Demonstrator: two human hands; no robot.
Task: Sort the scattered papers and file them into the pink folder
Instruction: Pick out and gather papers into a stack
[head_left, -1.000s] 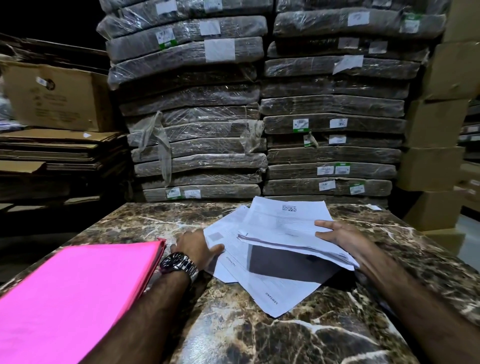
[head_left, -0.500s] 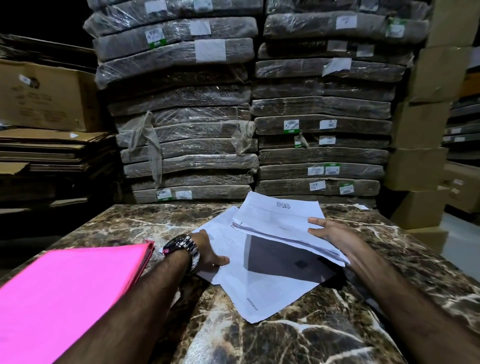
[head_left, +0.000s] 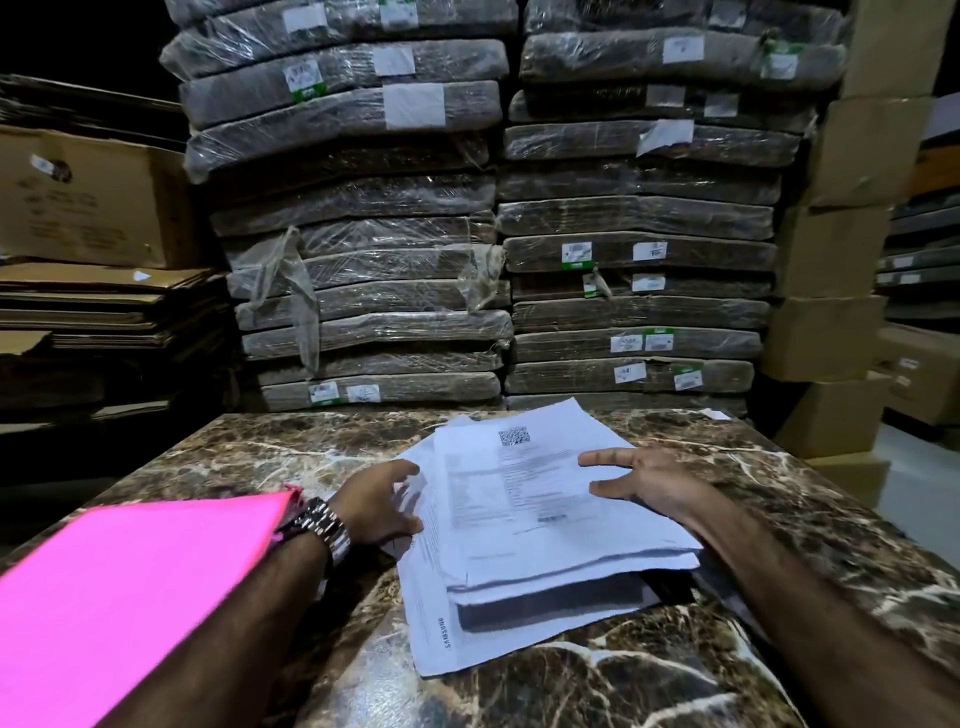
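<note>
A bundle of white printed papers (head_left: 524, 499) hangs slightly above the brown marble table (head_left: 597, 675), over a loose sheet (head_left: 441, 639) that lies flat beneath it. My right hand (head_left: 644, 486) holds the bundle's right side, with a finger and the thumb stretched over the top sheet. My left hand (head_left: 376, 499), with a metal watch on its wrist, curls its fingers and thumb round the bundle's left edge. The pink folder (head_left: 130, 587) lies closed at the near left of the table, under my left forearm.
Plastic-wrapped stacks of flat cardboard (head_left: 467, 234) rise like a wall right behind the table's far edge. Cardboard boxes (head_left: 831, 332) stand at the right, and a box on flattened cartons (head_left: 88, 208) at the left. A small paper scrap (head_left: 714, 414) lies at the far right corner.
My right hand lowered and levelled the bundle it had held tilted up. My left hand moved off the lower sheets and closed on the bundle's left edge. The camera dipped closer.
</note>
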